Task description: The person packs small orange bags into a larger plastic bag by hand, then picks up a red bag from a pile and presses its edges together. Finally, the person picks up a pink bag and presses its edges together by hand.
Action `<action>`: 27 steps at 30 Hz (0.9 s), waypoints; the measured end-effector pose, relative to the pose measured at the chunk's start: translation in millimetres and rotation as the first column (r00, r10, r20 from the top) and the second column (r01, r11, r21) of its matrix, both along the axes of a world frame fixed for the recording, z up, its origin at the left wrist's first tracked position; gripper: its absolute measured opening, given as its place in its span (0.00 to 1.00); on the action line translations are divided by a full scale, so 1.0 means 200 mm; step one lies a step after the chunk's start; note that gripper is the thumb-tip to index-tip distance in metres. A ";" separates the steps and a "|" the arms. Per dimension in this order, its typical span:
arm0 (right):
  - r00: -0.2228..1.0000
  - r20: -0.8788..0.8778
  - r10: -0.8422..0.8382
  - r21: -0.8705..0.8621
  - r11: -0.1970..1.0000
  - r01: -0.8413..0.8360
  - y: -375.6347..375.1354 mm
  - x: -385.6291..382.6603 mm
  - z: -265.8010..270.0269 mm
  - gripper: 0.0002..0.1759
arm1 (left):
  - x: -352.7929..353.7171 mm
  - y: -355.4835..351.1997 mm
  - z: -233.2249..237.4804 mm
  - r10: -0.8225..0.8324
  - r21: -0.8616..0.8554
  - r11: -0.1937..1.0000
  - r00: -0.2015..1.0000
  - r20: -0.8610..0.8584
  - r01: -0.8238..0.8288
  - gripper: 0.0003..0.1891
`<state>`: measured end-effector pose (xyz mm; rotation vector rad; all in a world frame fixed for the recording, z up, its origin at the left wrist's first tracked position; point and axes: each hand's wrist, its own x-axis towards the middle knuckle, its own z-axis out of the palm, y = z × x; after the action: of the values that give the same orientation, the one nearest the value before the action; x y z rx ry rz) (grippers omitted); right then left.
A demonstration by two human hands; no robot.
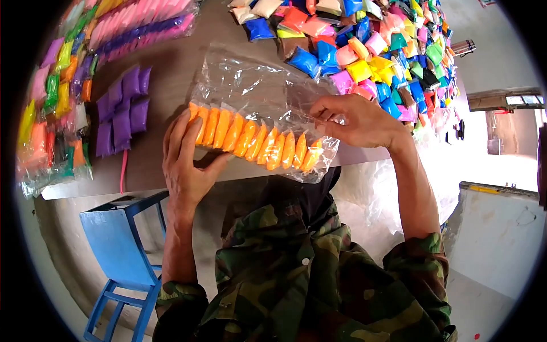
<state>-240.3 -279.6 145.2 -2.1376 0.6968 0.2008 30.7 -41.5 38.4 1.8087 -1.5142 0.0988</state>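
keeping the orange packets (232,135) level seems wise, left hand (187,162) gripping their end, right hand (360,118) curled at the clear bag (245,82), its pinch unclear.

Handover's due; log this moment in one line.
left hand: holding slim orange plastic packets; right hand: at clear wide plastic bag; packets: in one row
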 end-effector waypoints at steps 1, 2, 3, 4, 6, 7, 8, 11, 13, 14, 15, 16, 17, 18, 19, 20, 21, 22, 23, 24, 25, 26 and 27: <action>1.000 0.003 -0.009 -0.001 1.000 0.009 0.00 -0.01 0.00 0.17 | 0.00 0.00 0.00 0.004 -0.001 1.000 1.000 -0.001 -0.004 0.45; 1.000 -0.008 0.012 -0.007 1.000 -0.012 0.01 -0.02 -0.01 0.17 | 0.00 -0.01 0.00 -0.006 0.000 1.000 1.000 0.001 0.006 0.45; 0.999 -0.021 0.035 -0.011 0.999 -0.035 0.01 -0.03 -0.02 0.17 | 0.00 -0.01 0.00 -0.008 -0.007 1.000 1.000 0.012 0.008 0.45; 0.999 -0.021 0.030 -0.008 0.999 -0.031 0.01 -0.03 -0.02 0.17 | 0.00 -0.01 -0.01 -0.006 -0.013 1.000 1.000 0.022 0.006 0.44; 0.995 -0.080 0.067 -0.023 0.997 -0.069 0.01 -0.01 -0.02 0.17 | 0.00 -0.01 -0.01 -0.003 -0.007 1.000 1.000 0.031 0.003 0.44; 0.995 -0.076 0.069 -0.023 0.997 -0.071 0.00 -0.01 -0.02 0.17 | 0.00 -0.01 -0.01 0.002 -0.003 1.000 0.999 0.038 -0.002 0.44; 0.995 -0.076 0.072 -0.026 0.997 -0.074 0.00 -0.01 -0.03 0.16 | 0.00 -0.01 -0.01 0.003 -0.002 1.000 0.999 0.041 -0.003 0.44; 0.991 -0.088 0.097 -0.041 0.994 -0.100 -0.01 0.00 -0.03 0.15 | 0.00 -0.01 -0.01 -0.001 -0.005 1.000 0.999 0.038 0.001 0.45; 0.988 -0.100 0.120 -0.047 0.991 -0.126 -0.01 0.00 -0.04 0.15 | 0.00 -0.01 -0.01 -0.002 -0.005 1.000 0.999 0.037 0.002 0.45; 0.987 -0.106 0.121 -0.013 0.992 -0.123 -0.02 0.01 -0.05 0.14 | 0.00 -0.01 -0.01 -0.001 -0.002 1.000 0.999 0.037 0.002 0.45; 0.986 -0.112 0.122 0.019 0.993 -0.120 -0.02 0.01 -0.05 0.13 | 0.00 -0.01 -0.01 -0.004 0.001 1.000 1.000 0.031 0.004 0.45; 0.986 -0.111 0.122 0.021 0.993 -0.120 -0.02 0.00 -0.06 0.13 | 0.00 -0.01 -0.01 -0.007 0.003 1.000 1.000 0.024 0.007 0.45; 0.989 -0.081 0.123 0.034 0.992 -0.120 -0.03 -0.01 -0.07 0.12 | 0.00 -0.01 -0.01 -0.007 0.005 1.000 1.000 0.025 0.007 0.45; 0.991 -0.052 0.123 0.048 0.992 -0.120 -0.03 -0.01 -0.08 0.11 | 0.01 -0.01 -0.02 -0.010 -0.001 1.000 1.000 0.028 0.010 0.45; 0.991 -0.052 0.123 0.049 0.992 -0.120 -0.03 -0.01 -0.08 0.11 | 0.01 -0.01 -0.02 -0.014 -0.008 1.000 0.999 0.031 0.014 0.45; 0.990 -0.066 0.124 0.050 0.991 -0.121 -0.03 0.00 -0.08 0.10 | 0.01 -0.01 -0.03 -0.014 -0.006 1.000 0.999 0.030 0.014 0.45; 0.989 -0.080 0.126 0.052 0.991 -0.122 -0.03 0.00 -0.08 0.10 | 0.01 -0.01 -0.04 -0.013 -0.011 1.000 1.000 0.025 0.013 0.45; 0.989 -0.080 0.127 0.055 0.991 -0.123 -0.04 0.00 -0.08 0.10 | 0.01 -0.01 -0.04 -0.011 -0.015 1.000 1.000 0.021 0.012 0.46; 0.990 -0.059 0.131 0.081 0.989 -0.126 -0.04 0.00 -0.09 0.09 | 0.01 -0.01 -0.05 -0.011 -0.013 1.000 1.000 0.020 0.011 0.46; 0.990 -0.037 0.135 0.107 0.986 -0.130 -0.05 0.00 -0.10 0.08 | 0.01 -0.01 -0.05 -0.011 -0.013 1.000 1.000 0.019 0.011 0.46; 0.990 -0.038 0.136 0.109 0.985 -0.131 -0.06 0.00 -0.12 0.08 | 0.01 -0.01 -0.04 -0.010 -0.014 1.000 1.000 0.018 0.011 0.46; 0.990 -0.013 0.139 0.154 0.979 -0.135 -0.08 -0.02 -0.13 0.08 | 0.02 -0.01 -0.04 -0.008 -0.013 1.000 1.000 0.017 0.009 0.46; 0.990 0.012 0.141 0.198 0.970 -0.140 -0.09 -0.02 -0.14 0.08 | 0.02 -0.01 -0.04 -0.011 -0.010 1.000 1.000 0.018 0.011 0.46</action>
<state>-244.4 -296.9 116.7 -1.9956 0.5039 0.3345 34.3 -42.9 29.7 1.7956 -1.5336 0.1182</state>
